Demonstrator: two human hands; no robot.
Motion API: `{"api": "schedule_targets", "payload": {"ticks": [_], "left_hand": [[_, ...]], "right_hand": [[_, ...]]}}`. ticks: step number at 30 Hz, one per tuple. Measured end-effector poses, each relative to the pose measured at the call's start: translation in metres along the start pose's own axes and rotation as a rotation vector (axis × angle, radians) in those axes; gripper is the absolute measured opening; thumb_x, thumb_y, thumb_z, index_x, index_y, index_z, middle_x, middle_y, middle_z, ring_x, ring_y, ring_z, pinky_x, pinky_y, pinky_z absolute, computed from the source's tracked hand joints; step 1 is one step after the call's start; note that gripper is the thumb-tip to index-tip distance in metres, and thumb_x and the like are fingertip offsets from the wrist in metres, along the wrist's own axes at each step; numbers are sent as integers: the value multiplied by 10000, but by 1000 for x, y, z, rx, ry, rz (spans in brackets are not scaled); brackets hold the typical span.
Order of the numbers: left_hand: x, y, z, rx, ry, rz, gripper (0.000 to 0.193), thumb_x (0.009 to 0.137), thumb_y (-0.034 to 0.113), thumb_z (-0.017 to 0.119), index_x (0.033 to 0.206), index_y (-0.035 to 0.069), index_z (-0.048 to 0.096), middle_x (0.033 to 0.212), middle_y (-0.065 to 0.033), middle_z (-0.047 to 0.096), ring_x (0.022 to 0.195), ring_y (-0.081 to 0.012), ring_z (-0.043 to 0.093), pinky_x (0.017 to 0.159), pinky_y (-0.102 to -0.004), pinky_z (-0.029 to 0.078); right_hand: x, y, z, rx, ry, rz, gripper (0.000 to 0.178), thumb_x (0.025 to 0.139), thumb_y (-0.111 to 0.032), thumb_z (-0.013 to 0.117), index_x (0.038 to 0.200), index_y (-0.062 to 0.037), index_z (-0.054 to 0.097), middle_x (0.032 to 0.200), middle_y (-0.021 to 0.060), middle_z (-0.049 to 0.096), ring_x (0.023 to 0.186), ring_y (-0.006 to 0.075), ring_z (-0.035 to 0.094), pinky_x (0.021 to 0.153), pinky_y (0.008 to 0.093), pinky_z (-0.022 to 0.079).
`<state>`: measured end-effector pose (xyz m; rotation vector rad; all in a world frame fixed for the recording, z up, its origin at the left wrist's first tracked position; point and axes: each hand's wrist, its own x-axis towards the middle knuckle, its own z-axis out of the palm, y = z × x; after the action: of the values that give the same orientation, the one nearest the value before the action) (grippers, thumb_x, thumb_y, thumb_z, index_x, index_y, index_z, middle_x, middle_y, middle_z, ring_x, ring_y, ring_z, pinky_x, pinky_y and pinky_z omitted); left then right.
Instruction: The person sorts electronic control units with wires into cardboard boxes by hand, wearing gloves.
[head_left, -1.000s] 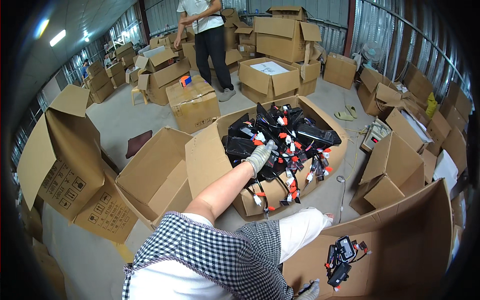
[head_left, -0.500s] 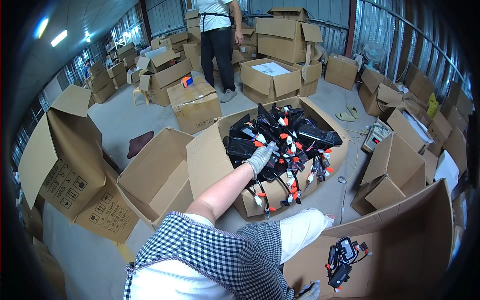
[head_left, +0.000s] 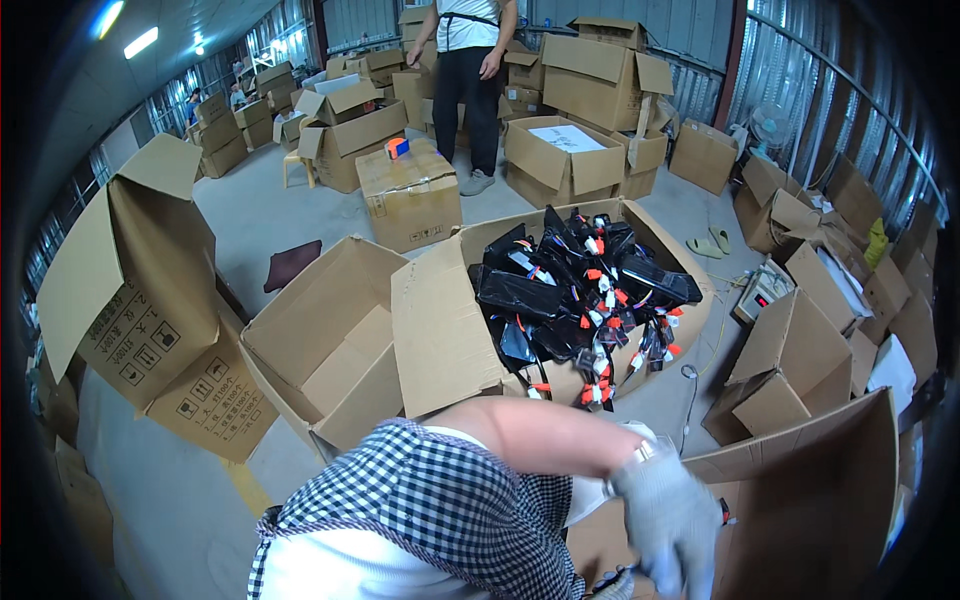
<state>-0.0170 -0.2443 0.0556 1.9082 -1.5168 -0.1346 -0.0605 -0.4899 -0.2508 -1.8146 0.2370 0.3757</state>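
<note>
The black wrapped units [head_left: 530,292], with their red and white connectors, lie heaped in the full box [head_left: 445,340], which is ahead of the left hand [head_left: 668,520] and slightly to its left. This gloved hand points its fingers down over the wide box [head_left: 820,480]; how far they are spread, or whether they grasp something, I cannot tell. Just left of it, the right hand [head_left: 615,585] is mostly cut by the lower edge, so its grip also cannot be told. Much farther ahead stands a person [head_left: 468,95] in dark trousers.
</note>
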Motion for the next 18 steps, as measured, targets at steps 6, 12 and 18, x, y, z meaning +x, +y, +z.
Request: {"api": "schedule_targets", "payload": {"ticks": [6, 12, 18], "left_hand": [[31, -19, 25, -17, -45, 143, 332, 888, 298, 541, 1162, 118, 596, 788, -57, 669, 630, -134, 633, 588, -278, 487], [4, -51, 52, -381, 75, -110, 262, 863, 290, 505, 939, 49, 574, 755, -150, 623, 674, -281, 612, 547, -358, 447], [-77, -118, 144, -117, -186, -658, 214, 853, 266, 494, 878, 61, 551, 803, -154, 608, 770, -356, 573, 671, -421, 445]], "right_hand": [[-8, -17, 2, 90, 52, 68, 522, 887, -401, 507, 1214, 3, 466, 1140, 130, 497, 1021, 286, 479, 849, 389, 438], [-18, -39, 2, 170, 41, 117, 484, 911, -368, 474, 1196, 23, 486, 1136, 144, 518, 1003, 280, 492, 862, 379, 423], [-15, -40, 2, 166, 53, 120, 466, 923, -356, 457, 1162, 40, 519, 1086, 151, 555, 951, 268, 515, 832, 374, 421]]}}
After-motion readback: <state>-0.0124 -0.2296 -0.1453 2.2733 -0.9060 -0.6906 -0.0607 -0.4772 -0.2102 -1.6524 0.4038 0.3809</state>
